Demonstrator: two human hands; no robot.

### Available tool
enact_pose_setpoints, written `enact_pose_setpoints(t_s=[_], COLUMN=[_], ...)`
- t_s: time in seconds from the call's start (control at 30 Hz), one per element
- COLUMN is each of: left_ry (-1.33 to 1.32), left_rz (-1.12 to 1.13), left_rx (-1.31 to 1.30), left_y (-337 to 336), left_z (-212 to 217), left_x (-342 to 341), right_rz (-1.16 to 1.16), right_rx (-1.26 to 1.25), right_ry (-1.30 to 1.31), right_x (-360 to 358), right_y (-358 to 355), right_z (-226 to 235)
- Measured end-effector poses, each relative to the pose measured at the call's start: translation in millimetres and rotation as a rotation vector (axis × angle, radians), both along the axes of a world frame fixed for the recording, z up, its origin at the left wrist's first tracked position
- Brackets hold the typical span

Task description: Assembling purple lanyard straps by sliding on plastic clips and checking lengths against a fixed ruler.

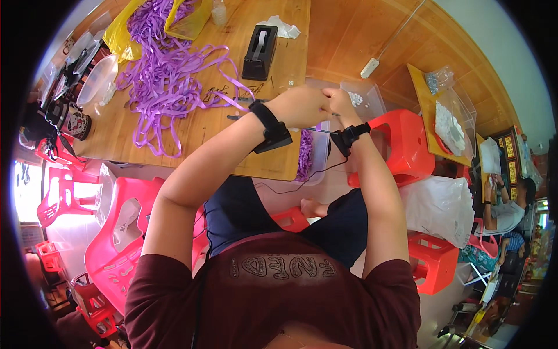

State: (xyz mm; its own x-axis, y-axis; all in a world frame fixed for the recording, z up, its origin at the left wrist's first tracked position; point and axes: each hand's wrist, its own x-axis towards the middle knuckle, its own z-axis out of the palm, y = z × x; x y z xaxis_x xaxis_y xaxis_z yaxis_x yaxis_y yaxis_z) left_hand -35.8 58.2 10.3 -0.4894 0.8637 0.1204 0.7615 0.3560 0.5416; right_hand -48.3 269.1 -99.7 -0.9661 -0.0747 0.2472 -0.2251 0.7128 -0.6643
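Past the right edge of the wooden table, my left hand (303,107) and my right hand (339,104) meet. The back of my left hand hides its fingers, and the hand is slightly blurred. My right hand is closed, its thumb and fingers drawn together against the left one; what they grip cannot be made out. A tangled heap of purple ribbon (165,78) spreads over the table, one strand running toward my left wrist. Below my hands, a clear plastic bin (318,157) at the table's edge contains more purple ribbon (304,154).
A black tape dispenser (260,53) stands on the table (232,142), with a yellow plastic bag (123,32) at far left. Beyond my right hand sits a clear box (372,96) with small white pieces. Red stools (401,145) flank me; a thin black cable (290,187) hangs below.
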Motion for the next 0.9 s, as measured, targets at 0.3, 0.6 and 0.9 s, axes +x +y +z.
enact_pose_setpoints(t_s=[0.3, 0.6, 0.9], left_ry=[0.003, -0.29, 0.043], left_rz=[-0.022, 0.257, 0.022], left_rx=[-0.237, 0.122, 0.117], left_y=[-15, -31, -22], left_z=[3, 7, -24], left_x=[6, -13, -23], right_rz=[-0.028, -0.089, -0.138], right_rx=[-0.421, -0.605, -0.568], right_ry=[-0.349, -0.295, -0.418], right_x=[22, 16, 22], right_y=[-29, -38, -29], right_z=[21, 5, -30])
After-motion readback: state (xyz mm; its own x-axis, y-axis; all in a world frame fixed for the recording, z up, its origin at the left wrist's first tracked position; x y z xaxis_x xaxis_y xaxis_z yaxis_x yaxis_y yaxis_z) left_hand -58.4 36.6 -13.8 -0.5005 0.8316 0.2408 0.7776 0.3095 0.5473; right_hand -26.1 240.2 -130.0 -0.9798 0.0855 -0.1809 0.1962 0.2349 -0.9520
